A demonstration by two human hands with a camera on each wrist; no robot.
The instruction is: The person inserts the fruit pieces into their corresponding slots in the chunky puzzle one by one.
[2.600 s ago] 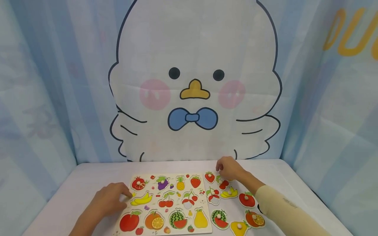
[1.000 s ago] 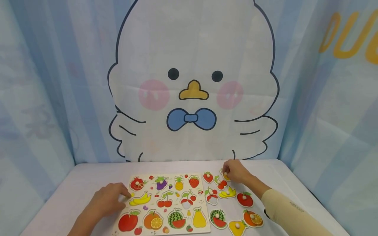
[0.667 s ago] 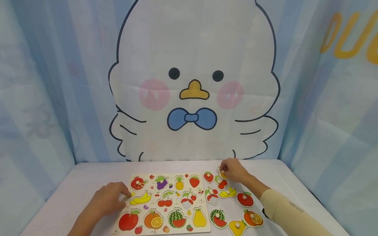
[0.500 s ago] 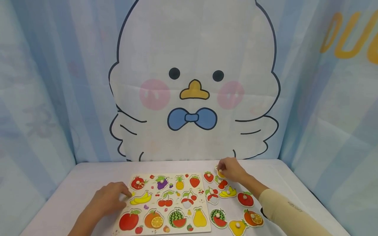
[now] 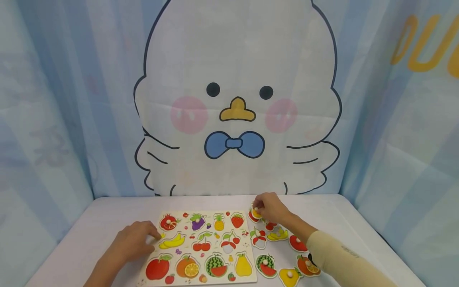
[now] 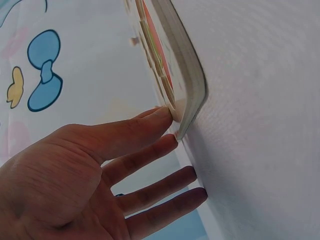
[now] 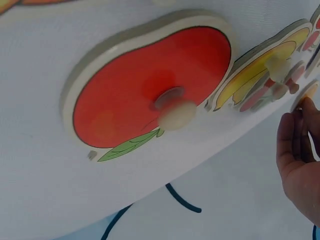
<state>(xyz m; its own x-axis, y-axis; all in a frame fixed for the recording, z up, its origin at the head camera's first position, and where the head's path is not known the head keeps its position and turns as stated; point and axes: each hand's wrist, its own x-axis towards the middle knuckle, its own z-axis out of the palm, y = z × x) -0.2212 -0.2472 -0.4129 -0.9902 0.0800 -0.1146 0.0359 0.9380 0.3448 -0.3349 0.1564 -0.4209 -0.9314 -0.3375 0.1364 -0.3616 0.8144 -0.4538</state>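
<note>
My right hand (image 5: pixel 271 208) pinches a yellow pineapple puzzle piece (image 5: pixel 256 213) by its knob. In the head view that piece overlaps the strawberry piece, just beyond the board's far right corner. At the left edge of the fruit puzzle board (image 5: pixel 186 281), my left hand (image 5: pixel 130 240) has its thumb and index finger touching the edge, with the other fingers stretched out in the left wrist view. Knobbed pomegranate (image 5: pixel 168 222) and grape (image 5: pixel 197 222) pieces sit in the board. The pineapple picture (image 5: pixel 219 224) on the board shows no knob.
Loose knobbed pieces lie right of the board: lychee (image 5: pixel 258 238), bananas (image 5: pixel 277 234), watermelon (image 5: pixel 265 266), pear (image 5: pixel 289 276), orange (image 5: pixel 308 266) and apple (image 7: pixel 150 85). The right forearm partly covers the apple. A curtain with a cartoon bird (image 5: pixel 234 167) hangs behind the white table (image 5: pixel 114 211).
My right hand has moved left from beyond the cherry piece, bringing the pineapple piece over the strawberry piece. My left hand has stayed at the board's edge.
</note>
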